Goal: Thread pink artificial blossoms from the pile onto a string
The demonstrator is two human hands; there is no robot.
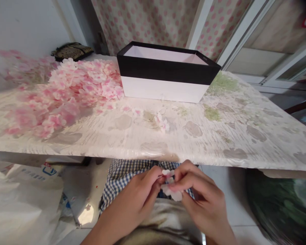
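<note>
Just below the table's front edge, my left hand [149,187] and my right hand [200,189] meet over my lap. Between them is a pale pink artificial flower [173,192], its petals spread. The left thumb and fingers pinch it from one side, and the right fingers grip its petals from the other. My fingers hide part of its centre. On the table, a few loose pink blossoms [162,122] lie in front of the box. A large heap of pink artificial flowers [79,85] covers the left of the table.
A black and white open box [165,89] stands at the back of the patterned tablecloth [132,143]. Green sprigs [223,83] lie to its right. A dark patterned pouch [72,51] sits at the back left. White plastic bags [20,204] are at lower left, a dark green round object [283,204] at lower right.
</note>
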